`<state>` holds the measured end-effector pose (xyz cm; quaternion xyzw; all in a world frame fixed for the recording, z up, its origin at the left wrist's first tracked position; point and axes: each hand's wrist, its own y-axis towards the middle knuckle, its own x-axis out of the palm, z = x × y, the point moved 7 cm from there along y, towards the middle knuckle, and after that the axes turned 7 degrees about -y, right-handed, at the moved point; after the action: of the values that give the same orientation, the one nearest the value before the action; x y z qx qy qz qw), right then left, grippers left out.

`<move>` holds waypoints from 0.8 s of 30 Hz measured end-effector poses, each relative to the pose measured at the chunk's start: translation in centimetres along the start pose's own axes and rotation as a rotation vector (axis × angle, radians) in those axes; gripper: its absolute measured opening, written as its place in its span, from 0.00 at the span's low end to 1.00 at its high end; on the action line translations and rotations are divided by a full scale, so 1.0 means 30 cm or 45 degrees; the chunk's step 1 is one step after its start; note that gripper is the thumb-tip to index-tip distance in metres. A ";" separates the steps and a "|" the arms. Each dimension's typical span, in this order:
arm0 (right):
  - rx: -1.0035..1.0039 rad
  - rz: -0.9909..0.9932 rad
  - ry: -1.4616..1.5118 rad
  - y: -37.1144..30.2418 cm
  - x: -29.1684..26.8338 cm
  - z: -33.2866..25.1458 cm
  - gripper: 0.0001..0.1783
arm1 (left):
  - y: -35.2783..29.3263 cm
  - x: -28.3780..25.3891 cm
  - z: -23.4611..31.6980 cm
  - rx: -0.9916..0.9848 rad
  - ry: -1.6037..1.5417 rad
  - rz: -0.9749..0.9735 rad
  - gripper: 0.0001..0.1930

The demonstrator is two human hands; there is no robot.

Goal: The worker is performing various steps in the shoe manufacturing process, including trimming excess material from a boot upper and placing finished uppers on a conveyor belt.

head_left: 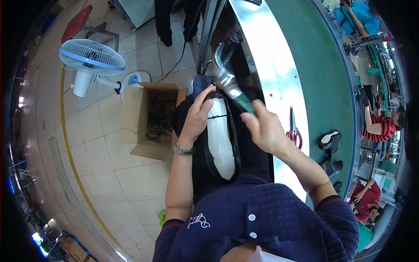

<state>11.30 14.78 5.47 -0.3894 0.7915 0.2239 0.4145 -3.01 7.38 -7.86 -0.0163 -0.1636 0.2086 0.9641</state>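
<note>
**Black shoe piece (237,150) on the lap, white face (221,139) upward**

The shoe piece rests lengthwise on the person's dark-clad lap, one end toward the shirt and the other pointing away. Its long, smooth white face has rounded ends and a pale sheen, with rougher, flecked patches near the end closest to the body. Dark material borders it, showing broadest along the right side, where a thin yellowish sliver also appears. A thin black cord (217,116) crosses the white face toward the far end.

Of the hands, the left (196,117) grips that far end, thumb along the white edge and fingers reaching over the tip. The right (265,131) is closed around the green handle of a metal hand tool (233,89), whose head is blurred near the far end; whether it touches the shoe piece is unclear.

To the right, red-handled scissors (292,131) lie on the shiny counter (283,74). An open cardboard box (133,107) holding tangled black strands (158,118) stands to the left.
</note>
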 end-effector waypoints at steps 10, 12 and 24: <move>0.111 0.025 0.240 -0.023 0.061 0.058 0.15 | 0.002 0.018 0.020 -0.103 -0.108 -0.051 0.23; 0.108 -0.279 -0.058 -0.012 0.131 0.082 0.17 | -0.003 0.006 0.024 -0.069 -0.087 0.005 0.26; 0.167 -0.443 0.260 -0.012 0.135 0.122 0.21 | -0.335 0.073 -0.012 -0.173 -0.165 0.242 0.41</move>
<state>11.91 15.30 0.05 -0.5129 0.7631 0.0563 0.3892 2.98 -0.89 -6.53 -0.0835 -0.2371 0.2881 0.9240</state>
